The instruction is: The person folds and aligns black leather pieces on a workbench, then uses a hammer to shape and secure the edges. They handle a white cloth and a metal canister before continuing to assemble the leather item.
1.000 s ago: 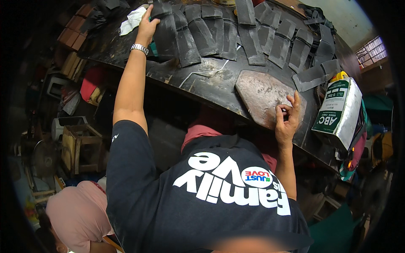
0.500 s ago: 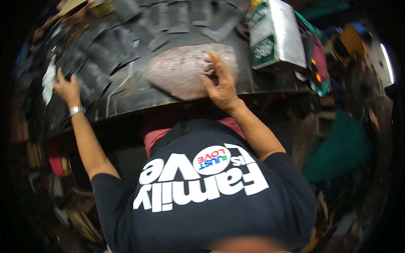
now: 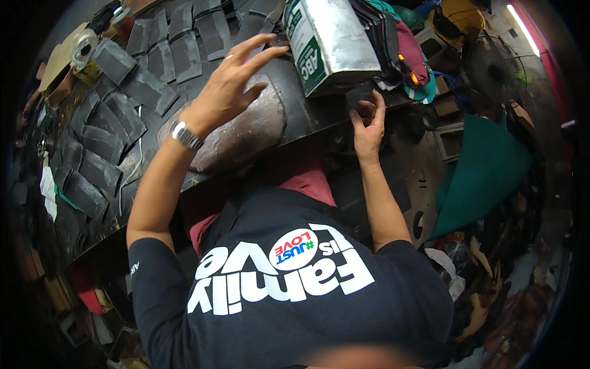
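My left hand [image 3: 230, 83], a metal watch on its wrist, is stretched over a rounded pinkish-grey slab [image 3: 261, 120]. Its fingers are spread and empty, the tips close to the side of a rectangular silver and green tin [image 3: 347, 46] and seemingly apart from it. Just past the table's front edge, below the tin, is my right hand [image 3: 369, 126]. Its index finger points up, the other fingers are loosely bent, and nothing shows in it. Many flat dark grey pieces [image 3: 150, 89] lie in rows on the dark table [image 3: 313, 117].
Right of the tin are stacked black sheets [image 3: 378, 37], maroon and teal material [image 3: 415, 52] and an orange-handled tool [image 3: 408, 69]. A fan [image 3: 491, 67] stands beyond. Green sheet material [image 3: 485, 175] hangs at the right. A clear tape roll [image 3: 84, 46] sits far left.
My left hand has come from the grey pieces at far left to above the slab. My right hand has left the slab and moved right, past the table edge. The view has turned right.
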A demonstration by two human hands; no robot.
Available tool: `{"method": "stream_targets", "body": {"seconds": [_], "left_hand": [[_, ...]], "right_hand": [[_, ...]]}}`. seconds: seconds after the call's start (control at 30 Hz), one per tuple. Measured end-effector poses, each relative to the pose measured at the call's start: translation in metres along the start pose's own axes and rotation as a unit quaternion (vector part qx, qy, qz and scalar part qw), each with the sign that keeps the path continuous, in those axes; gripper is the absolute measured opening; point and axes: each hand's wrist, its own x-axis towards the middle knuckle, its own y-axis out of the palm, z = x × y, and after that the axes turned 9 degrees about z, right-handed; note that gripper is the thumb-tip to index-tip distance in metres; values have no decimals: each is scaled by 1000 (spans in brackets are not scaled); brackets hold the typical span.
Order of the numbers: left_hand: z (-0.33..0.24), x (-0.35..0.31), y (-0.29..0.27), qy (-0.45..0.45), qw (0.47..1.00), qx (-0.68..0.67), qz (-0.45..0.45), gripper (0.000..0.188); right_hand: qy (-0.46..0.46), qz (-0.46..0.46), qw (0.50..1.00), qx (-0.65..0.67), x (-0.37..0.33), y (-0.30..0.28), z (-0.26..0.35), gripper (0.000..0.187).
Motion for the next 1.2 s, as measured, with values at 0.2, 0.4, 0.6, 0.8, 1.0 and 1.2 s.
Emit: {"method": "stream_targets", "body": {"seconds": [0.2, 0.4, 0.6, 0.8, 1.0, 1.2], "left_hand": [[11, 122, 18, 144, 942, 298, 56, 116], [14, 169, 28, 178, 918, 298, 193, 120], [6, 174, 27, 187, 913, 263, 249, 128], [10, 172, 32, 216, 916, 267, 209, 126], [5, 170, 27, 206, 917, 258, 223, 114], [-3, 163, 31, 199, 923, 262, 202, 87]], "right_hand": [[-101, 0, 987, -122, 15, -1, 17, 117], [-130, 23, 991, 22, 30, 32, 13, 143], [-159, 15, 982, 103, 33, 57, 9, 147], [-168, -12, 982, 91, 31, 63, 11, 147], [-157, 0, 982, 101, 31, 55, 20, 142], [-135, 51, 978, 152, 28, 11, 25, 134]]}}
